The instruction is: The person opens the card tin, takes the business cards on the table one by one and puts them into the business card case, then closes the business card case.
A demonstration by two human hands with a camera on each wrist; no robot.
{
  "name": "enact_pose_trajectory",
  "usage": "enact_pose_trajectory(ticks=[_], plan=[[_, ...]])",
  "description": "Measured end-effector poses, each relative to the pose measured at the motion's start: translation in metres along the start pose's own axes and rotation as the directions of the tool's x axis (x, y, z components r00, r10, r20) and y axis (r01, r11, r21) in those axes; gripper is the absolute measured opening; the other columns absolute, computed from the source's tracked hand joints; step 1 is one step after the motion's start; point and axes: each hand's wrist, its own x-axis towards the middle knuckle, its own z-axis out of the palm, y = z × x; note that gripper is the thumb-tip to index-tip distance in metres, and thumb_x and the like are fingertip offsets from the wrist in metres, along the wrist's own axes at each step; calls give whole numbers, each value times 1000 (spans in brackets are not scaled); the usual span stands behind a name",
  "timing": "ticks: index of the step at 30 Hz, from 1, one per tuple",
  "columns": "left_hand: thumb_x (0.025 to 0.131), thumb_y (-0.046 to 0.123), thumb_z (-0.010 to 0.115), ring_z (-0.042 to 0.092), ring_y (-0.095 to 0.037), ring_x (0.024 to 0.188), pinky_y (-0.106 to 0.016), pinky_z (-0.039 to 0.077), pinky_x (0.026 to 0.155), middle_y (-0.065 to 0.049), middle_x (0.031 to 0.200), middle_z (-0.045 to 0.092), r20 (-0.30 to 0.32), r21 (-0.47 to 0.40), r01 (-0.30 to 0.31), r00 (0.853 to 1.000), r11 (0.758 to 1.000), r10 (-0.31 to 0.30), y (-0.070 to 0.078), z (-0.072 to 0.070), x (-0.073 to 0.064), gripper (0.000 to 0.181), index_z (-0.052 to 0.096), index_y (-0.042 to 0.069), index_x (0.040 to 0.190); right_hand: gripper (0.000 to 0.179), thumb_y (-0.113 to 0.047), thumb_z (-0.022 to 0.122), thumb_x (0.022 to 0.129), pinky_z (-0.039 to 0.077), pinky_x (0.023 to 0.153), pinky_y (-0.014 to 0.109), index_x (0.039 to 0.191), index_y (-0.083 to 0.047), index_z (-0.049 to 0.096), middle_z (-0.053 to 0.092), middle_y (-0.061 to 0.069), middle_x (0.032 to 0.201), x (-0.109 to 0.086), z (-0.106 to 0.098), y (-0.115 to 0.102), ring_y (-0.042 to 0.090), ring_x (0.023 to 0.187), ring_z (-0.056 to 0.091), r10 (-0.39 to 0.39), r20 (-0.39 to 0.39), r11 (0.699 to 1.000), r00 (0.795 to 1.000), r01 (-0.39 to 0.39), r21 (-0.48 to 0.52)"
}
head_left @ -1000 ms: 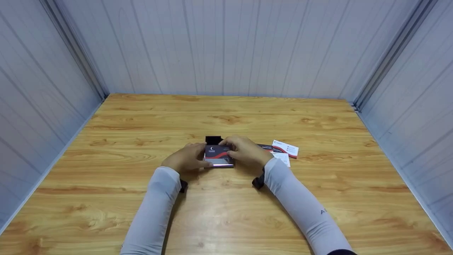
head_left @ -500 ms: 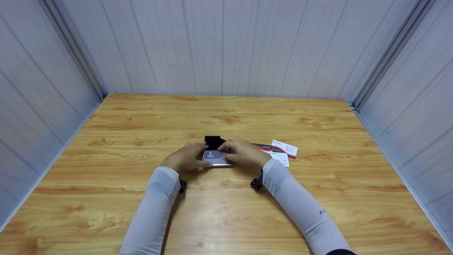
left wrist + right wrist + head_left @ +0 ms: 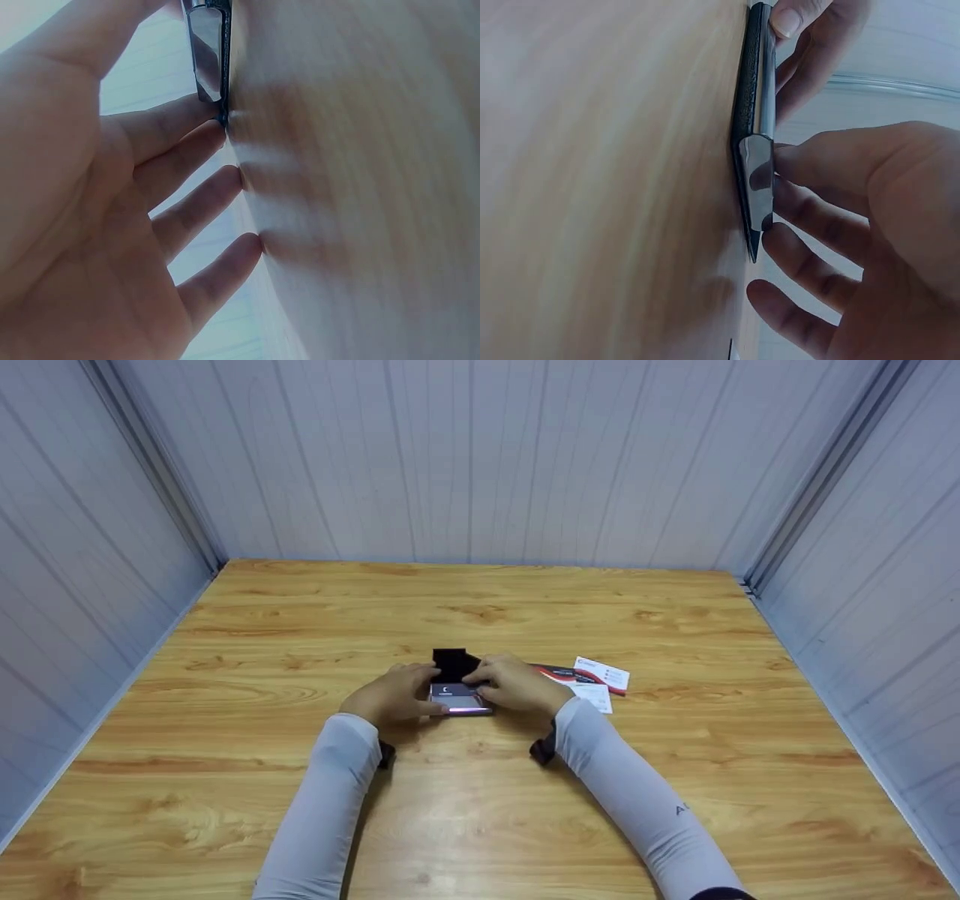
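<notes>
A black card case with a shiny metal frame lies open on the table, its black lid folded out on the far side. A dark business card with a white logo sits in the case. My left hand grips the case's left side, thumb at the near corner and index finger at the far end. On the card's right part, the thumb and index finger of my right hand hold it. In the right wrist view, the case's metal side shows close to my right fingers.
Several loose business cards lie overlapping on the table just right of my right hand, some white, some dark with red bands. The wooden table ends at pale panelled walls on the back and sides.
The dark card has slid toward me into the case, uncovering more of the black lid; its red band is mostly out of sight. My right fingers have moved slightly nearer with it.
</notes>
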Motion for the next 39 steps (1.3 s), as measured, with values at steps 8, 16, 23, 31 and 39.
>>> enact_pose_trajectory(ticks=[8, 16, 23, 31, 39], plan=[[92, 53, 68, 22, -32, 149, -51, 23, 118, -9, 161, 32, -2, 1, -6, 1000, 1000, 6, 0, -1, 1, 85, 32, 12, 158, 32, -7, 58, 99, 42, 105, 43, 129, -2, 68, 65, 14, 123, -1, -3, 1, 30, 119, 57, 13, 26, 1000, 1000, -13, 8], [92, 53, 69, 22, -32, 149, -50, 22, 119, -10, 160, 32, -3, 12, -12, 1000, 1000, 12, -1, 0, 1, 86, 33, 10, 157, 39, -21, 58, 104, 36, 112, 38, 140, -8, 59, 56, 6, 140, -11, -10, 1, 21, 134, 46, 98, 91, 987, 991, -109, 116], [92, 53, 68, 23, -32, 149, -50, 22, 119, -9, 160, 32, -1, 19, 11, 1000, 1000, -11, 1, 1, 0, 85, 34, 13, 158, 40, -25, 56, 104, 44, 104, 38, 141, -9, 58, 57, 5, 135, -21, -13, 5, 20, 122, 54, 136, 81, 970, 987, -149, 191], [91, 55, 68, 20, -31, 150, -50, 20, 119, -8, 161, 31, 4, 14, 7, 1000, 1000, -7, 1, 1, 1, 86, 33, 13, 158, 41, -27, 55, 105, 47, 100, 42, 138, -3, 58, 59, 11, 132, -36, -20, 18, 26, 119, 57, 123, 51, 973, 991, -130, 191], [93, 53, 67, 19, -33, 150, -51, 20, 119, -11, 162, 28, 7, 18, 7, 1000, 1000, -7, 1, 0, 0, 85, 32, 12, 158, 46, -37, 59, 103, 45, 103, 46, 135, -4, 60, 61, 9, 131, -65, -38, 41, 25, 120, 57, 174, 29, 962, 984, -176, 209]])
